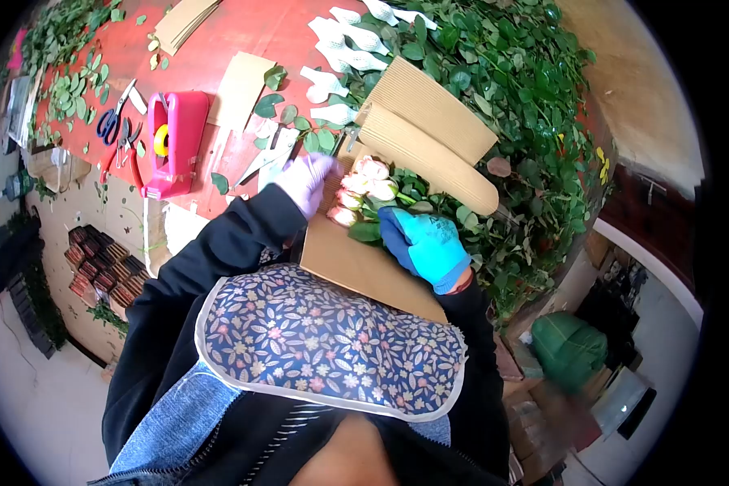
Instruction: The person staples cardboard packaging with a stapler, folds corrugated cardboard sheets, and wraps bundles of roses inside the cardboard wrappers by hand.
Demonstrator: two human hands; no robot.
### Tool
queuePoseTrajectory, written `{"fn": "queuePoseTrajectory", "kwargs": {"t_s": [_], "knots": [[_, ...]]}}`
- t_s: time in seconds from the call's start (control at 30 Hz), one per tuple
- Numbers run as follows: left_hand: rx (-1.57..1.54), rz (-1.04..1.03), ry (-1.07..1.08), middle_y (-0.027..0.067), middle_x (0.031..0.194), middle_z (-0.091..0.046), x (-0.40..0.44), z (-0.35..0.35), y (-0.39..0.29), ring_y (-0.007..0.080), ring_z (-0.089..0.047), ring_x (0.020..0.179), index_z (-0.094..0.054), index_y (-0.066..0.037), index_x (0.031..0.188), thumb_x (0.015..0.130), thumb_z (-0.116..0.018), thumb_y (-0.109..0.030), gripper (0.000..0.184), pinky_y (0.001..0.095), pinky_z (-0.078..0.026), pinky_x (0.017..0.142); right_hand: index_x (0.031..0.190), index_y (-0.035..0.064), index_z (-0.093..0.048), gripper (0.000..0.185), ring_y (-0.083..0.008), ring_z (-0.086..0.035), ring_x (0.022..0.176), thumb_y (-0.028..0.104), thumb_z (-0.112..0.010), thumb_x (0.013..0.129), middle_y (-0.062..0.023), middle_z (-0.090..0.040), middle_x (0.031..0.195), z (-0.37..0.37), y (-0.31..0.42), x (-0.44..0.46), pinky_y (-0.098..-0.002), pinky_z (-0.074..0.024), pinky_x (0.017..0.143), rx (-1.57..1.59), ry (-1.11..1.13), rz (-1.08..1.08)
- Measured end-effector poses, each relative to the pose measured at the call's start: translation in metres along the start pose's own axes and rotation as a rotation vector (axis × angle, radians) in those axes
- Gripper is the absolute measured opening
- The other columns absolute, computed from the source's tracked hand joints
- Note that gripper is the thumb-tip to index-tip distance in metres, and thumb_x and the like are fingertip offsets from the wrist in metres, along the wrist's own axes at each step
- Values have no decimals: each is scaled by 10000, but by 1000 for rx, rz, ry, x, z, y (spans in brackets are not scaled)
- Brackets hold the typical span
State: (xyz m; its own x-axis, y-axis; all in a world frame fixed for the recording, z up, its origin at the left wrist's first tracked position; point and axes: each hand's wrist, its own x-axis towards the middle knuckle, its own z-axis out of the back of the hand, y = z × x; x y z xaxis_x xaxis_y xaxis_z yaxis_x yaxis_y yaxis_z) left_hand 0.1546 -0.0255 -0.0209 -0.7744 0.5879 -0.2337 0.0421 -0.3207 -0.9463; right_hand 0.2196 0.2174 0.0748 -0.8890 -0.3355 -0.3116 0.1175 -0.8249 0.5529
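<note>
Pale pink roses (366, 185) lie in a small bunch on a sheet of brown corrugated cardboard (364, 267) at the table's near edge. My left hand (306, 183), in a thin pale purple glove, is at the cardboard's edge left of the blooms; its fingers are bent and what they touch is hard to make out. My right hand (426, 245), in a blue work glove, is closed round the rose stems below the blooms. More corrugated cardboard (429, 121) lies just beyond the roses, partly rolled.
A pink tape dispenser (178, 144), scissors (115, 117), red-handled pruners (126, 154) and cardboard sheets (241, 91) lie on the red table (219, 36). White netted buds (344, 44) are at the back. Leafy stems (510, 97) heap up on the right.
</note>
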Motion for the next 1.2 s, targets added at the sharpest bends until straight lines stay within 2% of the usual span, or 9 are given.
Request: {"fn": "queuePoseTrajectory", "kwargs": {"t_s": [0.1,0.3,0.43,0.53,0.63,0.77,0.93,1.03,1.2], "knots": [[248,-530,23,162,961,-614,24,20,-20,342,-620,863,-583,-74,1143,786,-561,21,370,345,-508,747,1037,133,-651,185,-328,-630,588,241,-640,886,-127,-645,664,0,1,2,-448,-486,537,40,-213,29],[114,-389,117,27,928,-586,44,2,8,111,-555,711,-541,-85,1169,1015,-432,-179,210,281,-496,653,1124,74,-638,356,-319,-651,600,345,-633,894,-137,-677,713,-4,-15,9,-428,-509,540,-206,-339,-140],[-417,190,264,99,975,-611,40,3,-5,207,-599,966,-524,-50,1212,977,-447,-98,252,353,-474,865,1164,51,-636,387,-355,-678,725,330,-653,895,-171,-704,825,-6,-22,21,-441,-535,681,-129,-242,-140],[336,-309,161,159,1074,-590,39,6,4,286,-602,995,-455,-53,1283,917,-458,-54,366,376,-470,878,1151,54,-645,393,-363,-675,757,359,-631,905,-183,-700,842,-9,-26,26,-456,-527,714,-124,-187,-115],[156,135,369,215,1212,-547,39,16,-21,369,-580,1053,-411,-55,1339,857,-471,-9,488,406,-466,898,1135,59,-655,375,-363,-672,766,354,-631,904,-187,-697,863,-5,-24,30,-460,-525,708,-146,-112,-111],[734,-58,243,195,1242,-586,35,11,-5,369,-584,1104,-361,-20,1387,815,-449,34,581,420,-465,916,1131,58,-654,374,-366,-669,769,354,-631,904,-192,-693,871,-8,-30,36,-468,-522,710,-144,-107,-76],[496,-205,151,159,1167,-660,45,10,4,324,-676,888,-377,-2,1337,950,-416,-102,401,382,-542,724,1117,61,-651,333,-364,-667,755,320,-631,908,-190,-687,828,-3,-27,33,-460,-519,690,-62,-133,-70],[-381,198,159,133,1282,-616,49,6,2,340,-666,948,-365,6,1331,958,-382,-85,384,387,-534,784,1074,76,-657,275,-342,-665,699,290,-639,903,-166,-677,757,13,-4,20,-438,-517,643,-10,-129,-149],[216,-203,206,193,1268,-575,40,15,4,298,-593,1152,-299,-12,1442,794,-427,122,674,349,-488,954,1064,121,-643,247,-297,-623,564,306,-577,915,-110,-623,621,5,7,6,-440,-477,527,-129,16,86]]}}
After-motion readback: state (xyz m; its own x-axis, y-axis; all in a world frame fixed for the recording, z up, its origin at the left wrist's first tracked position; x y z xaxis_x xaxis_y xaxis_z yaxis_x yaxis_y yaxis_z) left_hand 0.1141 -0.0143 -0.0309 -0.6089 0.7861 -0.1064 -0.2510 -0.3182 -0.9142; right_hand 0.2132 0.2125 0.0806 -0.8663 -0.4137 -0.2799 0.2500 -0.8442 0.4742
